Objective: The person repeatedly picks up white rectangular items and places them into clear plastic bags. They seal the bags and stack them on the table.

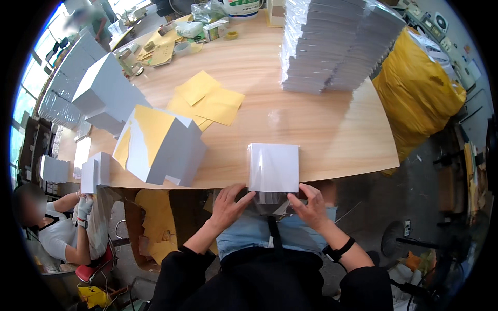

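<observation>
While both hands work at the near edge of the desk (332, 135), we see the left hand (228, 205) and right hand (310, 206) each pinching the clear sleeve (270, 199) that hangs off that edge. One white square card (273, 167) lies just beyond the fingers, flat, no real long axis, centred between the hands, neither nearer. Left of it: one tumbled heap of grey-white cards (161, 145); about four loose yellow envelopes (207, 101) mid-desk

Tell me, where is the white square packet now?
In the head view, the white square packet lies at the wooden table's near edge, just above both hands, right of the grey-and-yellow stack.
</observation>
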The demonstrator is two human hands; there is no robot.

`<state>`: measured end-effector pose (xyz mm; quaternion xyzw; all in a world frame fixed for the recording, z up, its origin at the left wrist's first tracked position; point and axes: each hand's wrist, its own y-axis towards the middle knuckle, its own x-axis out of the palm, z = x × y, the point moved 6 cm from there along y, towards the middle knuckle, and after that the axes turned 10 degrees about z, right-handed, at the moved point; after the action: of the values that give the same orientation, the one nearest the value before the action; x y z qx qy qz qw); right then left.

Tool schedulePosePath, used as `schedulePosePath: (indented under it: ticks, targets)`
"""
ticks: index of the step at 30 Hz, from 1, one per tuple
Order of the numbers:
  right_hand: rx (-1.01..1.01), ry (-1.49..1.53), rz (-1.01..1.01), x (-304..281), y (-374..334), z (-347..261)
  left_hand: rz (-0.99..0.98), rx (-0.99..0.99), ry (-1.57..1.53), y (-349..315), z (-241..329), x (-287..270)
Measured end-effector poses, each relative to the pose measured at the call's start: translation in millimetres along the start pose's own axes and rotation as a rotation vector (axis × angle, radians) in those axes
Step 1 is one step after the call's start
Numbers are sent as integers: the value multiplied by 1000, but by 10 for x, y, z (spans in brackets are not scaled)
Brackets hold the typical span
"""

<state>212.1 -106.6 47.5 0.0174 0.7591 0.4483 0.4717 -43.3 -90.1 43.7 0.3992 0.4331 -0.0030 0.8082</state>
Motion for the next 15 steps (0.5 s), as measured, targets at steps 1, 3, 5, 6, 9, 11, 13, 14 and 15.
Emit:
schedulePosePath:
  ticks: [1,3,5,6,9,11,13,14,15]
  targets:
    - [12,18,-12,-31,23,-6,-6,9,-40,13,-24,56]
    - [94,109,-75,-65,7,30,-24,26,-110,23,-91,76]
    - [199,229,-39,-143,62,59,-26,-130,-286,21,-144,54]
    - [346,338,-24,-133,31,93,-25,-211,-369,12,-168,34]
    - [619,533,81,-115,-1,114,-22,-607,-587,-236,-211,115]
    - [800,574,46,-3,-63,179,18,-916,-735,-459,-263,284]
    - [912,556,44,134,-157,243,58,-1195,-949,-508,-200,414]
    - [933,518,58,229,-245,273,109,-1326,-1074,-541,-162,496]
    - [953,481,73,265,-224,281,164,-1453,-1199,-562,-127,574]
